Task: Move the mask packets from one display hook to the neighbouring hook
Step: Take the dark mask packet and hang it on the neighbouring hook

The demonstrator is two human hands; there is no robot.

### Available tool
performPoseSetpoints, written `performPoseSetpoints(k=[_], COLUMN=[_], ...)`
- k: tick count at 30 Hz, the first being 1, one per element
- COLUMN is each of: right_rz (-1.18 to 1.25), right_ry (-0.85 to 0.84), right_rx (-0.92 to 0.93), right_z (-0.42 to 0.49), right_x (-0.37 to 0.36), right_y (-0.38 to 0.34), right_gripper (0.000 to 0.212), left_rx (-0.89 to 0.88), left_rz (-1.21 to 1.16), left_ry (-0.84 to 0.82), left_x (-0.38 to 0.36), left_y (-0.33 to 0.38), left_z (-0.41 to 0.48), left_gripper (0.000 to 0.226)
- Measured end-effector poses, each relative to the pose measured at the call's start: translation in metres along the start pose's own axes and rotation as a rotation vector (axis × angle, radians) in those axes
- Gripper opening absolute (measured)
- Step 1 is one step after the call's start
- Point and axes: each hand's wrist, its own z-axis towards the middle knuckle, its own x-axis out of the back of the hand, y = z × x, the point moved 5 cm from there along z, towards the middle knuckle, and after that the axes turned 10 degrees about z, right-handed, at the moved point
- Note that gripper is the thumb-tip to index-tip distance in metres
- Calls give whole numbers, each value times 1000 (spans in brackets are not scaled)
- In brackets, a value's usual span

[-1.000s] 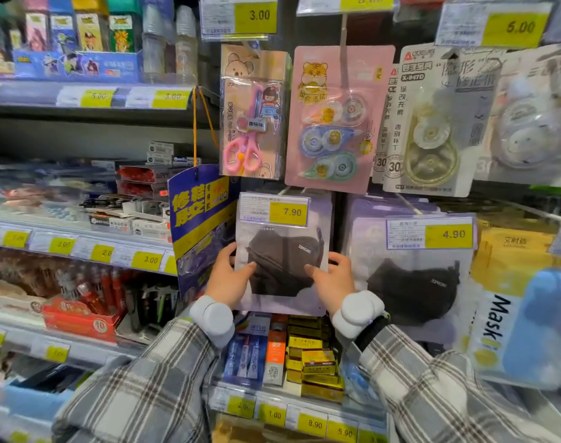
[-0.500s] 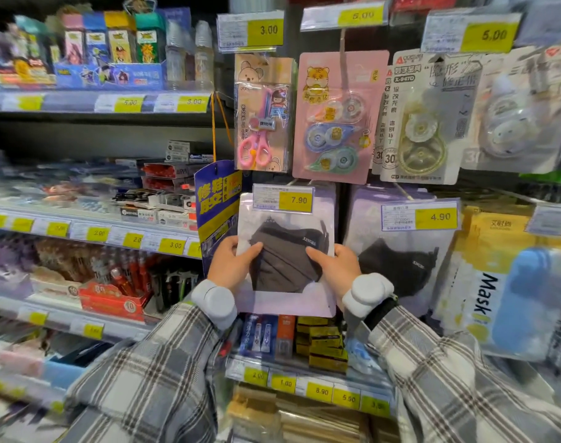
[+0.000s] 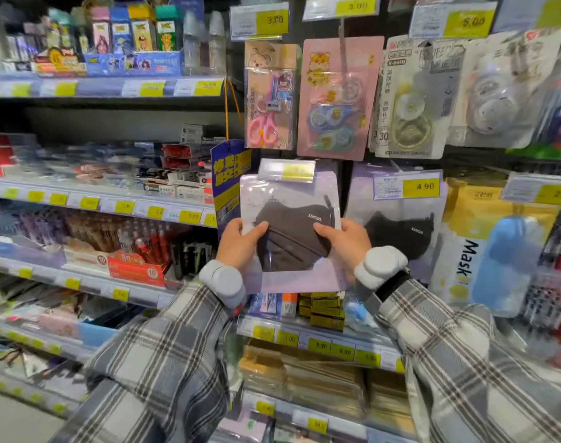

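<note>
Grips the mask packet (image 3: pixel 292 241) upright in front of the display, left hand (image 3: pixel 241 241) curled round its left edge, right hand (image 3: pixel 346 241) round its right edge, thumbs across the front. Keeps its top edge just below a blurred price tag (image 3: pixel 287 170); cannot tell whether hooked. Just beside, on the right: second mask packet (image 3: pixel 400 231), hanging under the 4.90 tag (image 3: pixel 406 188).

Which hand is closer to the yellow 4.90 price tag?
Right. The right hand sits below-left of the 4.90 price tag; the left hand is farther left, across the mask packet both hold.
</note>
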Motion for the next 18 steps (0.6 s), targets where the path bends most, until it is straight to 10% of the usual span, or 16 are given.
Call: performPoseSetpoints(k=[18], right_rz=[-35], right_ry=[-22], right_rx=[-45], right_z=[-23], right_x=[95], right_y=[6], right_gripper=[36], left_rx=[88], left_rz=[-114], left_ry=[-177], left_x=[-74], left_y=[13], left_z=[-51], left_gripper=[17])
